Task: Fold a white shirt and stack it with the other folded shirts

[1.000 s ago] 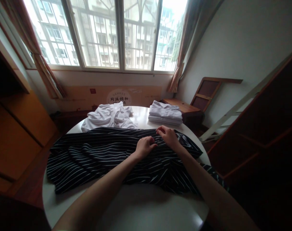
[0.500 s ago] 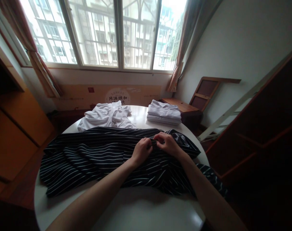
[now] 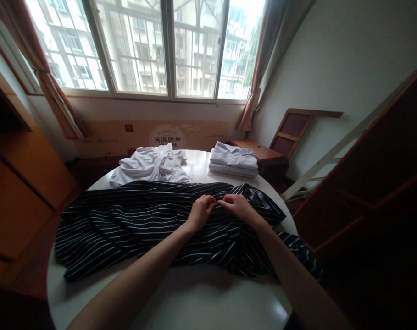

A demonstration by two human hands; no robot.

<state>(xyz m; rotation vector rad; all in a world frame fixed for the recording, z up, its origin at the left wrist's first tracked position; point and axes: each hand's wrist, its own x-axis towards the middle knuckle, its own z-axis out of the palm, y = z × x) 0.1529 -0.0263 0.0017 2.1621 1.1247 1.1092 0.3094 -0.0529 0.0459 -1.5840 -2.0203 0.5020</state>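
A black garment with thin white stripes (image 3: pixel 132 220) lies spread across the round white table (image 3: pixel 180 298), one part hanging over the right edge. My left hand (image 3: pixel 202 211) is closed in a pinch on its upper right part. Close beside it, my right hand (image 3: pixel 238 207) pinches the same cloth, fingertips nearly meeting those of the left. What exactly sits between the fingertips is too small to make out. Behind the striped garment are a crumpled white garment (image 3: pixel 149 165) on the left and a stack of folded white clothes (image 3: pixel 233 160) on the right.
A low wooden cabinet (image 3: pixel 259 151) and a wooden chair-like frame (image 3: pixel 292 130) stand beyond the table at right. A pale ladder (image 3: pixel 318 172) leans near the dark wooden panel (image 3: pixel 373 183). Yellow cabinets (image 3: pixel 25 183) are at left, windows (image 3: pixel 139 50) ahead.
Both hands stay at the same place on the striped garment, with the fingers shifting slightly and the right hand's fingers straightening a little. The view has moved very slightly.
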